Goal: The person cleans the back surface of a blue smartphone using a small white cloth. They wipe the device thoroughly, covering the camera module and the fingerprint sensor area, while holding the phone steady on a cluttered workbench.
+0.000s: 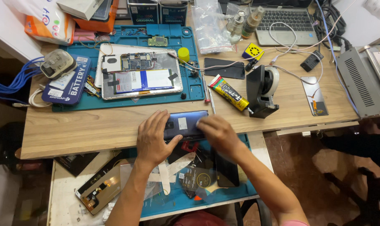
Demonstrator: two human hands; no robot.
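Observation:
A dark blue phone (pixel 185 123) lies face down at the front edge of the wooden table (pixel 72 129), with a small white sticker on its back. My left hand (pixel 154 138) holds its left end, fingers spread over the back. My right hand (pixel 219 134) presses on its right end with the fingers flat. Both hands touch the phone.
An opened tablet (pixel 139 75) lies on a teal mat (pixel 190 90) behind. A glue tube (pixel 228 92), black tape dispenser (pixel 261 92), dark panel (pixel 224 68), laptop (pixel 284 25) and grey machine (pixel 361 79) stand to the right. A lower shelf (pixel 68 188) holds screens and parts.

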